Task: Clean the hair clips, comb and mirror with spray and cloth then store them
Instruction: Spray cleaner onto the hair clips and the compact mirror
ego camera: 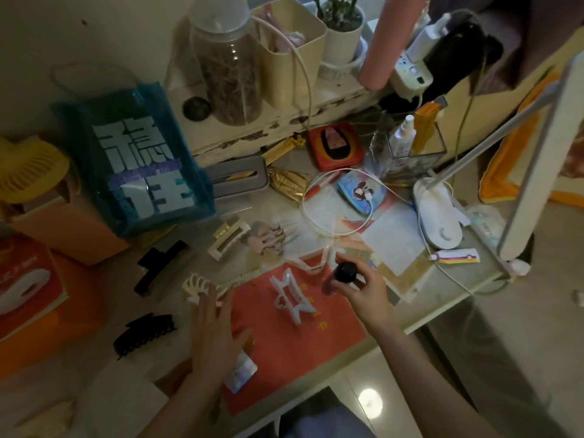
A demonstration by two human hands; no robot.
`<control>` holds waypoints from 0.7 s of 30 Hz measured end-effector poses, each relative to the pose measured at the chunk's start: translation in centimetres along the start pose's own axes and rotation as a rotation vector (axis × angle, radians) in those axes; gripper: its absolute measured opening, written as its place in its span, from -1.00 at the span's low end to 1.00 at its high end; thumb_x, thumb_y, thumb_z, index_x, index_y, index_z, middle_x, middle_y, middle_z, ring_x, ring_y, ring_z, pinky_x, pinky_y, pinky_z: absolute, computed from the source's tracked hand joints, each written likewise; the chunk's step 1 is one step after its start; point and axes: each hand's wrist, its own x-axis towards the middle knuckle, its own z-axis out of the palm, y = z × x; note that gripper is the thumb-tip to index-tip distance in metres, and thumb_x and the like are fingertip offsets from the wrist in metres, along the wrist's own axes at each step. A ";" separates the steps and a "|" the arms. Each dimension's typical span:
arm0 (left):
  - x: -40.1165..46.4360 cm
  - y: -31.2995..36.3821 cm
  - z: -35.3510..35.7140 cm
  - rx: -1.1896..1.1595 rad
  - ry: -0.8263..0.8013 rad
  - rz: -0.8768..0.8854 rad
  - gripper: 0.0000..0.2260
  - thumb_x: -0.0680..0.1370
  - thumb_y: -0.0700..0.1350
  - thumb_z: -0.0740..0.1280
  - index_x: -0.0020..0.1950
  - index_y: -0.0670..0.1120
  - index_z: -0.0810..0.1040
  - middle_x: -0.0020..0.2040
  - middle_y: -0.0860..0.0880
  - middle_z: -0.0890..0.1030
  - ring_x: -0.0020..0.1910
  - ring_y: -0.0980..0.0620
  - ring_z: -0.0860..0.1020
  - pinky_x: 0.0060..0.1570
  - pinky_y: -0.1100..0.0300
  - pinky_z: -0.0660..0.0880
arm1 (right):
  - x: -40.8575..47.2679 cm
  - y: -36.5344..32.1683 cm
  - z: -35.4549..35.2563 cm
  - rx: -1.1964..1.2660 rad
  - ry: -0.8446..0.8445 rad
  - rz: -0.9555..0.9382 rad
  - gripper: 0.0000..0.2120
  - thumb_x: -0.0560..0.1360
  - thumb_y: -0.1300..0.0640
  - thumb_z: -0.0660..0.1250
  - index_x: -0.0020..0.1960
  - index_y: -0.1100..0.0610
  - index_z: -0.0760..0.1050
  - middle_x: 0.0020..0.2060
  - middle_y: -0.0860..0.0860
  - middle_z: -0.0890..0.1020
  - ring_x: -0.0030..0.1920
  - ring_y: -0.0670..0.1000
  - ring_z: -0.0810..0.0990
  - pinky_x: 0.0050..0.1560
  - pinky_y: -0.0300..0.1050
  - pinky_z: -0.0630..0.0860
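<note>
On a cluttered desk [426, 311], my right hand [363, 294] is gripping one dark-capped bottle [345, 272]; my left hand [215, 330] is spread flat, fingertips touching a cream clip [197, 287]. Six clips are lying around my hands.

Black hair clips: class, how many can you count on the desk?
2. One black clip lies left of the cream rectangular clip; another sits nearer, left of the left hand. Others may be hidden.
</note>
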 end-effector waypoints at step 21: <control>-4.0 -2.6 3.0 -0.029 0.070 -0.009 -0.16 0.32 0.19 0.49 0.49 -0.12 0.29 0.47 -0.24 0.29 0.39 -0.27 0.34 0.28 -0.24 0.35 | -1.8 0.0 -0.1 -0.135 -0.104 0.046 -0.35 0.32 0.15 0.55 0.33 -0.08 0.37 0.16 -0.30 0.44 0.15 -0.30 0.42 0.16 -0.38 0.33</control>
